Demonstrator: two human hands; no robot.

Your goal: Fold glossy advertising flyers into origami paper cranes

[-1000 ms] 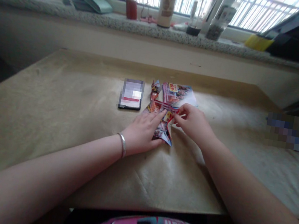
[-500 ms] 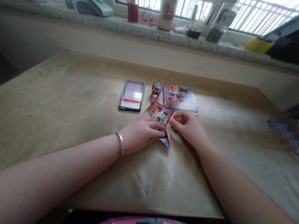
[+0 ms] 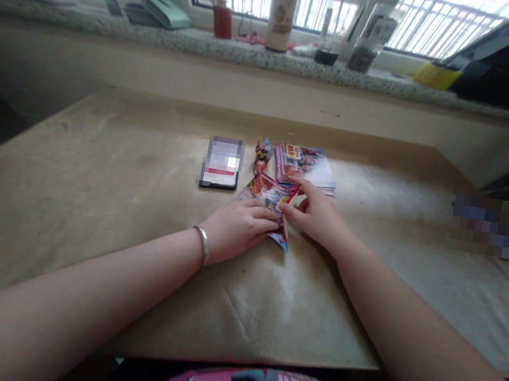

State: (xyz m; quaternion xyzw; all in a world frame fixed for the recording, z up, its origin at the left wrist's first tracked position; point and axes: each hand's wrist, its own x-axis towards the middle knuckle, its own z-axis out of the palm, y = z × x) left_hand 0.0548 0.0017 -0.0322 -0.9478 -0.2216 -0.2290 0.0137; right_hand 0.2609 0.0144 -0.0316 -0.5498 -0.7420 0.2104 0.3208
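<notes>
A colourful printed leaflet point(image 3: 262, 185), partly folded, lies on the table under both hands. My left hand point(image 3: 249, 219) rests flat on its lower left part with the fingers stretched out. My right hand point(image 3: 312, 210) is at the leaflet's red-edged right side. Its thumb touches the printed surface, and the forefinger reaches out apart from it, close to the leaflet's upper right. Behind that hand lies a stack of similar printed leaflets point(image 3: 310, 167). A small folded paper piece point(image 3: 261, 156) in the same print sits just left of the stack.
A phone point(image 3: 220, 179) with a blurred-out screen lies left of the leaflets. At the table's point(image 3: 89, 189) right side is a blurred-out flat item point(image 3: 492, 230). Along the granite windowsill point(image 3: 201, 44) stand a red container point(image 3: 222, 21), a tall bottle point(image 3: 283, 10) and clear containers point(image 3: 373, 41).
My right hand has moved slightly left onto the leaflet, its thumb and forefinger now spread over the red-edged side. My left hand stays flat on the leaflet.
</notes>
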